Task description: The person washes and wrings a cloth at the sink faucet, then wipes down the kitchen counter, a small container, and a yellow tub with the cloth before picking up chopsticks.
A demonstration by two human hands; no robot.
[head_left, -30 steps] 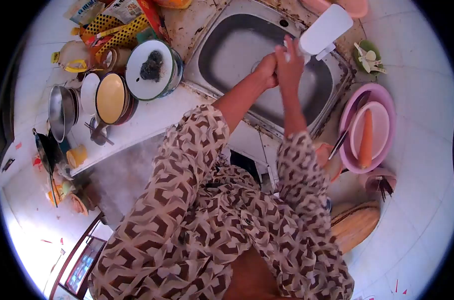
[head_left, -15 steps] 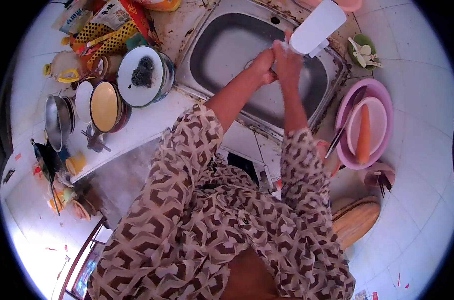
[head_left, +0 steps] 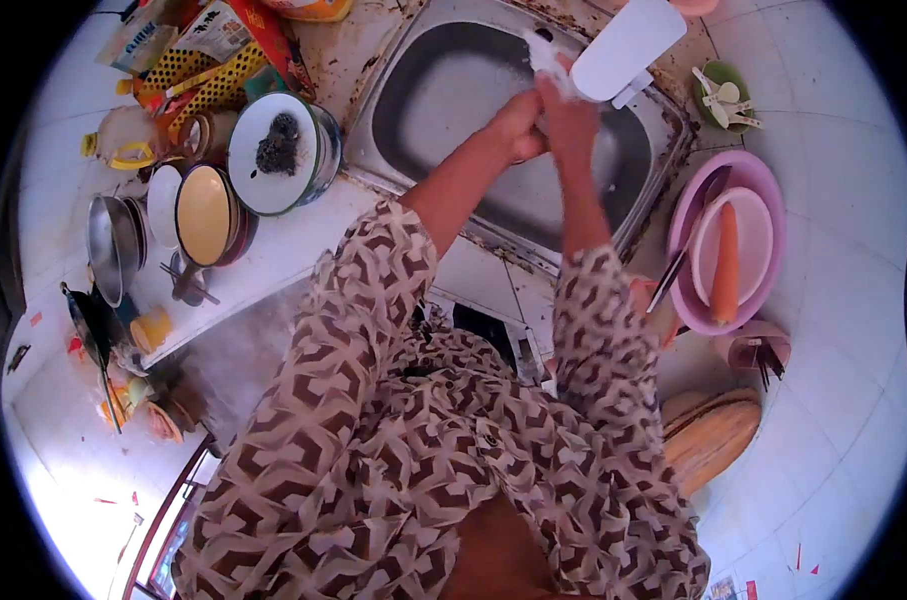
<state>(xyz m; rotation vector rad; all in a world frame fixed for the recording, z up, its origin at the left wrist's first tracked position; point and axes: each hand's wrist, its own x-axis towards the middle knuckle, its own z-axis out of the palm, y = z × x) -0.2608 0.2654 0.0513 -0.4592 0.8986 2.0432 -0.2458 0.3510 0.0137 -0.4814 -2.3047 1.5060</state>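
Observation:
Both hands are over the metal sink [head_left: 453,95], below and beside a white tap unit [head_left: 628,50]. My left hand [head_left: 518,125] has its fingers curled in against the palm side of my right hand; what they close on, if anything, is hidden. My right hand [head_left: 570,108] points away from me, close to the tap unit's lower end. White water or foam [head_left: 545,52] splashes around its fingertips. Blur and splash hide how those fingers are set.
A dark scrubber [head_left: 278,143] lies on a white enamel dish [head_left: 248,168] at the left, near a yellow pan [head_left: 203,215] and metal bowls [head_left: 111,250]. Right of the sink, a pink basin [head_left: 681,220] holds a carrot [head_left: 725,265] and a knife. Green bowl [head_left: 721,72] with spoons behind.
The view has shifted slightly. My right hand's fingers, earlier visibly stretched out, are now blurred under a larger white splash. Both hands remain together over the sink.

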